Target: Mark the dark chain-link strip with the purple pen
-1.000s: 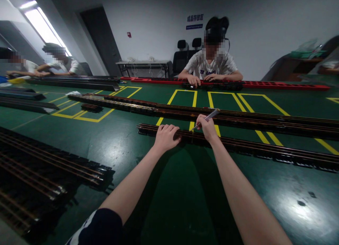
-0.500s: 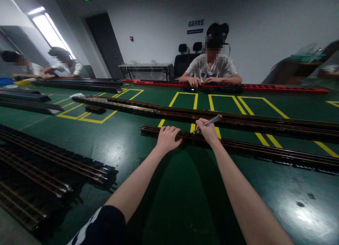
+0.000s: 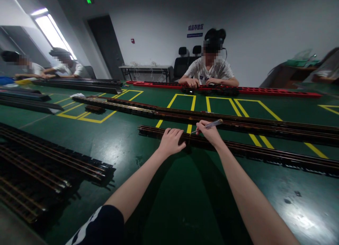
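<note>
A long black rail [image 3: 254, 149] with copper-coloured strips along it lies across the table in front of me. My left hand [image 3: 172, 142] grips it near its left end, fingers over the top and thumb on the near side. Just to the right, my right hand [image 3: 208, 131] is closed round a screwdriver [image 3: 214, 124] with a clear handle. Its thin shaft slants down left to the rail close to my left thumb; whether the tip touches is too small to tell.
More black rails [image 3: 148, 109] lie just beyond, and several others [image 3: 53, 156] at the left. Yellow lines mark the green table [image 3: 111, 142]. Across it, a co-worker [image 3: 210, 68] handles dark parts at a red rack [image 3: 278, 92]. Two other people sit at the far left.
My left hand has slid slightly right along the rail. The screwdriver tip stays near the same place, its handle tilted a little lower. The view has shifted slightly.
</note>
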### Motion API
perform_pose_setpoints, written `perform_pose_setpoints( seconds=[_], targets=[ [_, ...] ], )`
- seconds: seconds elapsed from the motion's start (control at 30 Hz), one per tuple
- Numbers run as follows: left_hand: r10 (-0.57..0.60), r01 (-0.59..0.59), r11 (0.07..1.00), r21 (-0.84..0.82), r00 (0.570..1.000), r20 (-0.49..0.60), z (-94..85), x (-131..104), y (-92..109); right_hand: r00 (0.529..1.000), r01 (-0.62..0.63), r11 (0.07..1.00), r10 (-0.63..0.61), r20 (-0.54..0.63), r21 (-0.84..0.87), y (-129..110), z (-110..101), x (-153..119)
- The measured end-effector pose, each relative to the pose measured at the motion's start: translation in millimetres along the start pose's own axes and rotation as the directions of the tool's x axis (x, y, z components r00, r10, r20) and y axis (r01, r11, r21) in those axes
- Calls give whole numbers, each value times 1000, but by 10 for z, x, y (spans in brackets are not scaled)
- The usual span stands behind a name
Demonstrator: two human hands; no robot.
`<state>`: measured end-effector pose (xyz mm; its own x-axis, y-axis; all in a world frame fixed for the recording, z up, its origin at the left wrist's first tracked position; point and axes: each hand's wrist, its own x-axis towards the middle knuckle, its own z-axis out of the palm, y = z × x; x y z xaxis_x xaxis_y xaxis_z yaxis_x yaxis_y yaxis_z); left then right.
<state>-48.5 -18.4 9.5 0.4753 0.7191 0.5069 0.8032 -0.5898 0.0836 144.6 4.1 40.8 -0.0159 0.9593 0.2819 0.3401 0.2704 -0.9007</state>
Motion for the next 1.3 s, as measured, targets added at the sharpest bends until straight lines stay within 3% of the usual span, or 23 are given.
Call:
perform_pose_setpoints(
  seconds=[0.53, 0.93, 1.3],
  targets=[
    [-252, 255, 949, 186, 967, -41, 131, 132, 311, 998, -24, 998, 21, 51, 65, 96, -171, -55],
    [-214, 213, 971, 111, 977, -4, 122, 134, 261, 1000, 3, 988, -4, 4, 152, 155, -198, -34],
    [-200, 199, 974, 108, 980, -5, 116, 134, 262, 997, 12, 1000, -14, 71, 23, 48, -298, -87]
  ],
)
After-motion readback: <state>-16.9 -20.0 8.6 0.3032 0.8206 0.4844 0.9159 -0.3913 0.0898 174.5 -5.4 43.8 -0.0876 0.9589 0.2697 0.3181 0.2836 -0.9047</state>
